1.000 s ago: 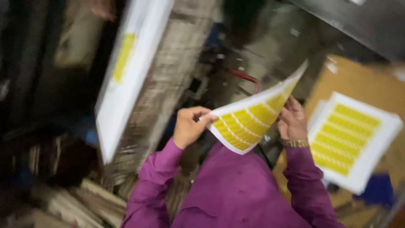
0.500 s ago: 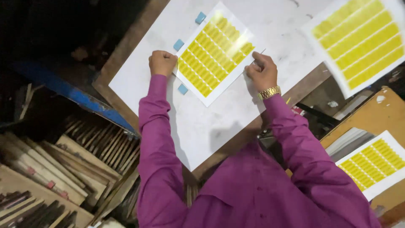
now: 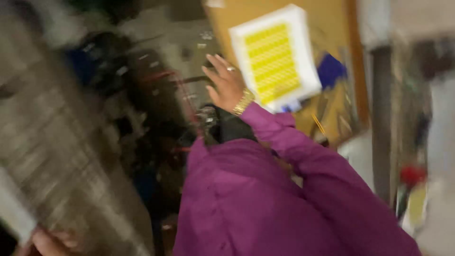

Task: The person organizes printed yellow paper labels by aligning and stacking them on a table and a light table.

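The stack (image 3: 277,57) of white sheets printed with rows of yellow labels lies at one o'clock in the view, on a brown surface (image 3: 222,26) that runs up to the top edge. A blue patch (image 3: 330,70) shows just to the right of the stack, at two o'clock from the wrist.

The right hand (image 3: 226,83) hangs just left of the stack, at its nine o'clock edge, fingers spread and slightly curled, holding nothing; a ring sits on one finger and a gold watch (image 3: 243,102) on the wrist. Whether the fingertips touch the sheets I cannot tell, since the whole picture is smeared by motion. The purple sleeve (image 3: 303,156) runs down from the wrist toward five o'clock and fills the lower middle.

The left hand (image 3: 45,242) shows only in part at seven o'clock, at the bottom edge, against a blurred grey slab (image 3: 61,156); whether it is closed on anything I cannot tell.

Dark machine parts (image 3: 156,95) with red bits lie at ten o'clock from the right hand, below and left of the surface.

As I judge it, the risk is a loose top sheet: a spread hand sweeping in fast from the side could push the stack askew or slide a sheet off the near edge into the machinery. With the head turning this quickly, aim is poor, and a finger could crease a corner
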